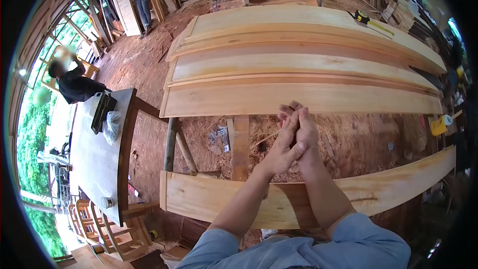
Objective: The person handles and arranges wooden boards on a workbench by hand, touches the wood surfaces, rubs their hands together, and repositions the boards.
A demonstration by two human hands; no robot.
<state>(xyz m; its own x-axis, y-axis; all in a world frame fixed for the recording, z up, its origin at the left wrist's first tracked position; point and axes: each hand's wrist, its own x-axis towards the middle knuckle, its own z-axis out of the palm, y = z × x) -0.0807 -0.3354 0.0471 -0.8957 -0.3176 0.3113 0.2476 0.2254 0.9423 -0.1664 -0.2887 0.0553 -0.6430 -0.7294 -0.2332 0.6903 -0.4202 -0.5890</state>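
My left hand and my right hand are pressed together palm to palm in front of me. Their fingers are mostly stretched out, bending a little at the tips. No tool shows in either hand, though the space between the palms is hidden. Below my forearms runs a long pale wooden board. Just past my fingertips lies the near edge of the closest of several long wooden panels, side by side on supports. A yellow and black tape measure rests on the farthest panel, its blade partly out.
A dark-edged table at left holds a black case, a plastic bag and a small can. Wooden chairs stand below it. A yellow container is at right. Two people are at upper left.
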